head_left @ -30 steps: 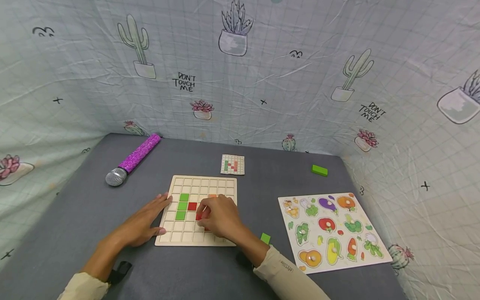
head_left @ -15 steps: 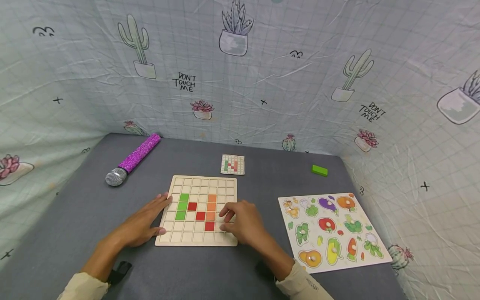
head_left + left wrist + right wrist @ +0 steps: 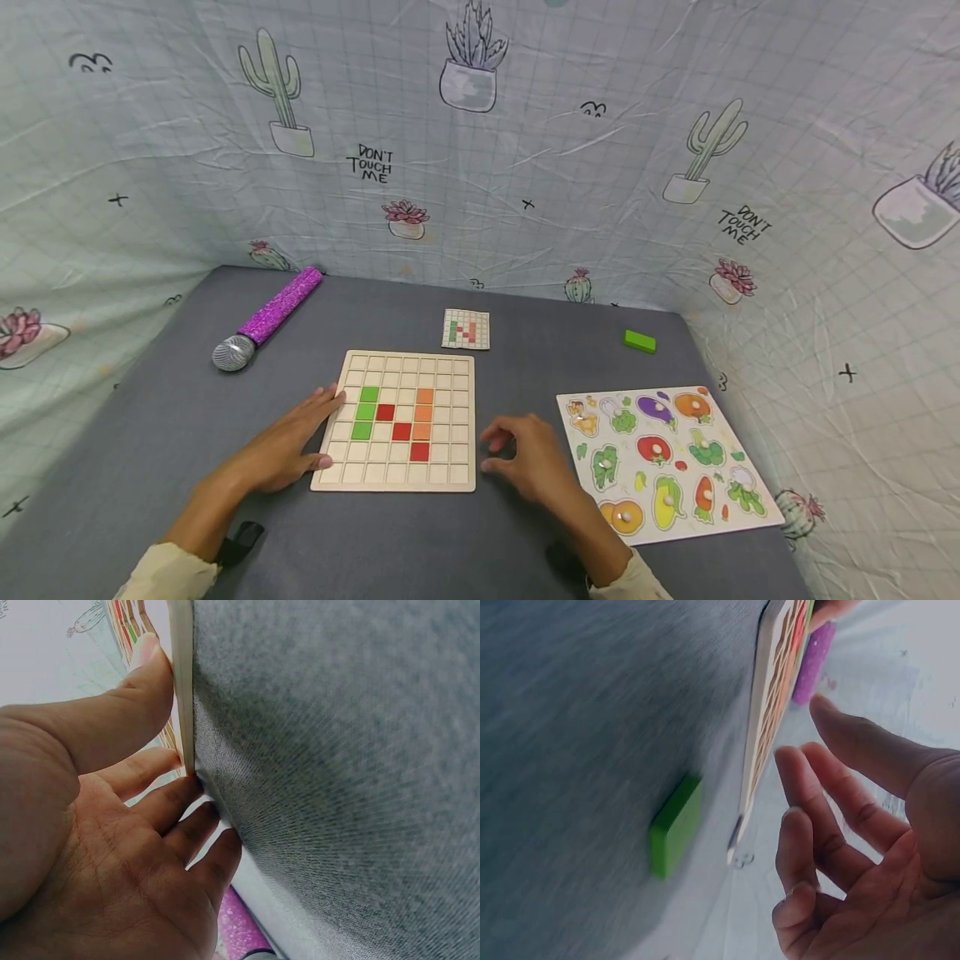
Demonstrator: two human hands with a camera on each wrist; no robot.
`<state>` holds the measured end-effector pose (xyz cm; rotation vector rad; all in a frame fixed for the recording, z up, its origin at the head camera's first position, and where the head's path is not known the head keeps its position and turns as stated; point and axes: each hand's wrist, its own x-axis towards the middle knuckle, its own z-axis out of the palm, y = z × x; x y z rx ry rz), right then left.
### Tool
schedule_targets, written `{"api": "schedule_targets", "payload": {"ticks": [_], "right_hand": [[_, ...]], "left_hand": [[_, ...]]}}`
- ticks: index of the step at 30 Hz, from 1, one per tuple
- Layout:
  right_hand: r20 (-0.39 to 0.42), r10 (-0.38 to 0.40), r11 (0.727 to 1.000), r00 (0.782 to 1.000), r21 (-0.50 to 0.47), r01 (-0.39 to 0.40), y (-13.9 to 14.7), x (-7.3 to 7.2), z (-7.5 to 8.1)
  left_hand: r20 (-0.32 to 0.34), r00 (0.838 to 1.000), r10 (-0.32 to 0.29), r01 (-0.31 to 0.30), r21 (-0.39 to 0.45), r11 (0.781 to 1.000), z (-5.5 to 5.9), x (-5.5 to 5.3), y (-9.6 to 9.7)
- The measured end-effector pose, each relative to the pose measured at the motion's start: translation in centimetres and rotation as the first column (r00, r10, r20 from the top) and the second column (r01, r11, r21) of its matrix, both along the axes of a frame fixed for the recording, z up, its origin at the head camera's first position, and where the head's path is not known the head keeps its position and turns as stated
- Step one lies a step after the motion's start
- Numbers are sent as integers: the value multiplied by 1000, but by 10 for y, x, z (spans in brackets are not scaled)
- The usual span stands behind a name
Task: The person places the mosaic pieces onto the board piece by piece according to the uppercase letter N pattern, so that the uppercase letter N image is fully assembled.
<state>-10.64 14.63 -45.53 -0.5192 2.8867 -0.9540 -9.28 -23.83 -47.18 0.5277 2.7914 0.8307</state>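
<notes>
My left hand (image 3: 288,442) rests at the left edge of a wooden grid board (image 3: 375,475), its thumb and fingertips touching the rim. In the grid sit a column of green tiles (image 3: 364,412), a diagonal of red tiles (image 3: 401,432) and a column of orange tiles (image 3: 423,414). My right hand (image 3: 528,458) hovers right of the board, fingers loosely bent and thumb apart, holding nothing. The right wrist view shows a loose green tile (image 3: 676,825) on the table near that hand; the hand hides it in the head view.
A small pattern card (image 3: 466,329) lies behind the board. At the back left is a purple microphone (image 3: 273,312). A green block (image 3: 639,341) lies at the back right, behind a vegetable knob puzzle (image 3: 645,492). Printed cloth (image 3: 480,167) walls the grey table.
My right hand has left the red tile at the diagonal's lower end and moved right, off the board, uncovering the orange and red tiles. The left hand has stayed in place.
</notes>
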Motion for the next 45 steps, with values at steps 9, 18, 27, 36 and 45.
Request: {"api": "schedule_targets", "payload": {"ticks": [9, 18, 27, 36, 45], "right_hand": [[17, -67, 998, 998, 23, 66, 29, 9, 3], [11, -124, 989, 992, 81, 122, 52, 13, 1], [50, -125, 984, 991, 137, 117, 60, 16, -3], [82, -99, 986, 992, 143, 86, 51, 17, -5], [35, 23, 995, 999, 94, -27, 41, 15, -8]], "left_hand": [[-3, 1000, 5, -5, 2, 1000, 0, 0, 0], [9, 1000, 10, -9, -15, 1000, 0, 1, 1], [3, 1000, 5, -5, -12, 1000, 1, 1, 1], [10, 1000, 5, -5, -4, 1000, 2, 1, 2], [6, 1000, 2, -2, -6, 1000, 2, 0, 2]]}}
